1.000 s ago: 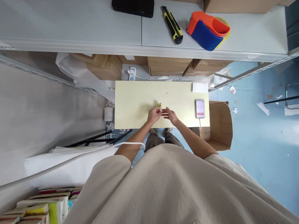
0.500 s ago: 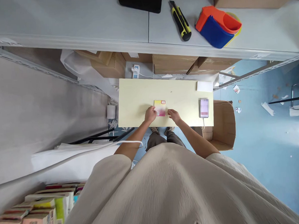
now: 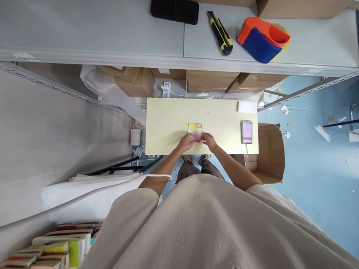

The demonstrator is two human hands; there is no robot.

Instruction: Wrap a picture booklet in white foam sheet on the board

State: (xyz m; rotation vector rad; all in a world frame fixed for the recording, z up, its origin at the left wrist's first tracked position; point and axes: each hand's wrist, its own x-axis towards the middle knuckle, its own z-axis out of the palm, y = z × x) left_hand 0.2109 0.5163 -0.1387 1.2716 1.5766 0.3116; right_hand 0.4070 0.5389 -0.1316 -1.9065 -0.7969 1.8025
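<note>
A small flat yellow-and-pink packet lies on the pale yellow table near its front edge. My left hand grips the packet's near left corner. My right hand holds its near right corner. Both hands meet at the packet's lower edge, where a small barcode patch shows. The far end of the packet rests flat on the table.
A phone on a cable and a white card lie at the table's right end. An open cardboard box stands right of the table. On the shelf above lie a black case, utility knife and orange-blue tape dispenser. Stacked packets sit lower left.
The packet went from held on edge between my hands to lying flat on the table. Both hands have since closed in on its near edge.
</note>
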